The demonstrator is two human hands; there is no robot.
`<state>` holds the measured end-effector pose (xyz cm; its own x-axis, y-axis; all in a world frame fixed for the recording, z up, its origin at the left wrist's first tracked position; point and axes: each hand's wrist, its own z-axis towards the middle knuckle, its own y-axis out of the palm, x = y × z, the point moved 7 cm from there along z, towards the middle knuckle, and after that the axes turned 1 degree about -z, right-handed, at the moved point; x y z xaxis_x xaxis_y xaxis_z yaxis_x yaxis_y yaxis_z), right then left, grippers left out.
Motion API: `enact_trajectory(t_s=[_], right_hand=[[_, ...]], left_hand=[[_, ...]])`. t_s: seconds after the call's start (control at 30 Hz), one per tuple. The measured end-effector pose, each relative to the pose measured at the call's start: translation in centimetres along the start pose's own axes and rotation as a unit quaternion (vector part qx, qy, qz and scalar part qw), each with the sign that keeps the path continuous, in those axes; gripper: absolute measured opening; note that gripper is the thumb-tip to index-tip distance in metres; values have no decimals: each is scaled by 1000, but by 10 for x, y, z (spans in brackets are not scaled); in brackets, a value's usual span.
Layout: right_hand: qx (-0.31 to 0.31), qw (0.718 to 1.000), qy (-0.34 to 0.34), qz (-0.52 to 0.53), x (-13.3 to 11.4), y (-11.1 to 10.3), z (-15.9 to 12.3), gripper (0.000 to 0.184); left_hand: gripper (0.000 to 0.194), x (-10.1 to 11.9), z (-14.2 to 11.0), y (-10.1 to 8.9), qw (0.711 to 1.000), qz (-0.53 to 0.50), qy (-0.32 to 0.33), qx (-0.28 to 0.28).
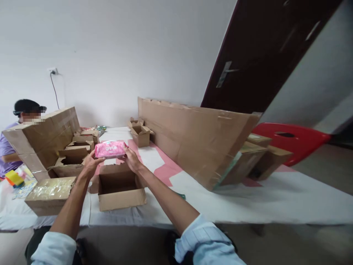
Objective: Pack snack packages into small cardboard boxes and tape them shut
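Note:
A pink soft pack with white lettering [110, 149] is held level between my two hands. My left hand [90, 164] grips its left end, and my right hand [131, 159] grips its right end, with the fingers partly hidden behind it. Below and just nearer to me stands an open cardboard box [121, 200], its flaps spread and its visible inside bare brown. The pack is above the far side of this box, apart from its floor.
To the left are a taped carton [51, 193] and several open boxes [70, 162]. A tall cardboard panel [190, 140] crosses the table. Small boxes [140, 135] stand behind. A red chair [298, 138] is at right; a person [11, 151] sits at far left.

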<state>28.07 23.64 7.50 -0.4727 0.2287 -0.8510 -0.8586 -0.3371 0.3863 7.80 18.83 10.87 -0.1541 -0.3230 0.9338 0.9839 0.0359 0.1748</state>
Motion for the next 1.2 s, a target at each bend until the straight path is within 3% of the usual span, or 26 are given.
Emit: enact_trajectory(t_s=[0.2,0.3,0.4,0.57,0.8,1.07,1.2], right_hand=[[0,996,-86,21,-65,19,57,52],[-6,992,-125,8,-89,25,63,46],[-19,989,-145,-1,-97,28,56,44],[-13,991,-136,8,-89,23,46,49],[-1,993,-112,-32,-81,14,51,59],[21,993,-115,-13,-70,-7,55,54],[39,995,-75,-55,-48,-22,48,57]], left_hand=[[68,61,44,19,997,-12,72,10],[70,79,46,25,996,5,87,12],[70,88,38,29,995,22,100,1],[64,90,30,32,992,44,117,-9],[62,88,40,37,988,56,138,-28],[77,69,51,42,987,69,140,-44],[81,42,51,38,990,66,109,-52]])
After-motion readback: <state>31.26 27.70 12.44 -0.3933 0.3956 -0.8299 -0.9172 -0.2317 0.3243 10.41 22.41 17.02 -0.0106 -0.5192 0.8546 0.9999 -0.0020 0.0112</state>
